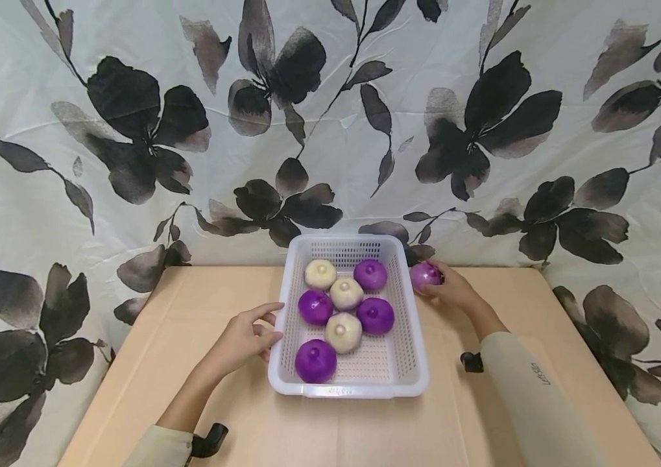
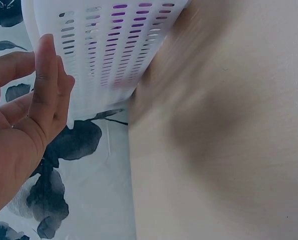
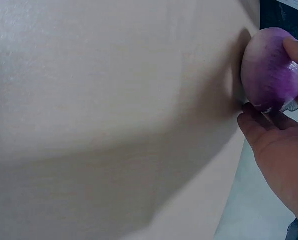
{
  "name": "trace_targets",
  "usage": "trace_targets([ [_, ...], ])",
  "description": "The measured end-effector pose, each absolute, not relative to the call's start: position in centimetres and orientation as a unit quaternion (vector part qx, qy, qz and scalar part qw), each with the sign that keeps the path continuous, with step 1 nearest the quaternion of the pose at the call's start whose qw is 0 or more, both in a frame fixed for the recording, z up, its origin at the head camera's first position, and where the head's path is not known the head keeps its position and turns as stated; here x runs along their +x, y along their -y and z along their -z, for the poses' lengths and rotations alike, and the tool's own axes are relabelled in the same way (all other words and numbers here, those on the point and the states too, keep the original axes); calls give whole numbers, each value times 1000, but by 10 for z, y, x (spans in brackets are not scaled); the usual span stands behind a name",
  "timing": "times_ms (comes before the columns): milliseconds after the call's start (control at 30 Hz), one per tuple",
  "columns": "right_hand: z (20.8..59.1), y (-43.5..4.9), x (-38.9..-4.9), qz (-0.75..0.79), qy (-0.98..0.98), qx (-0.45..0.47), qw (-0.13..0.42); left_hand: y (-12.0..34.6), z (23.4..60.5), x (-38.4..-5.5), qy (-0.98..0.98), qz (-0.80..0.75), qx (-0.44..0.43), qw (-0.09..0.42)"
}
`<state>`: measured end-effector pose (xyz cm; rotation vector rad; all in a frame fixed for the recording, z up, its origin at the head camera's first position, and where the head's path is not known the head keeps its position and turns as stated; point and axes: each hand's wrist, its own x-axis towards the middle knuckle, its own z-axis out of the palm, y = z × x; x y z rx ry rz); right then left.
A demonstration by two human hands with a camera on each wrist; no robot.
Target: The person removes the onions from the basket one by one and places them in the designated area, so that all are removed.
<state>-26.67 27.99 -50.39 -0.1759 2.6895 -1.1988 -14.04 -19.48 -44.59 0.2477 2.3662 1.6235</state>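
Observation:
A white plastic basket with slotted walls holds several purple onions and three white onions. At its left side, my left hand has its fingertips right at the rim, the fingers loosely bent. In the left wrist view, the left hand's fingers overlap the basket's slotted wall. Beyond the basket's right side, my right hand grips a purple onion near the table's back edge. The right wrist view shows thumb and fingers around this onion.
The basket stands on a light wood-coloured table. Behind the table hangs a white cloth with dark flowers, close to the basket's back end. A black wrist device sits by the left sleeve, another black device by the right.

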Motion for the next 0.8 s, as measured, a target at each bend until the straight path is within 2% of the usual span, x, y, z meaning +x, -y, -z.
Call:
trace_targets([
  [267,510,-281,-268,409,-904,-62,110,195,447,-139,-812,-562,86,132],
  [800,505,-282,-272,428,-894,-84,98,192,446,-142,-815,-559,87,125],
])
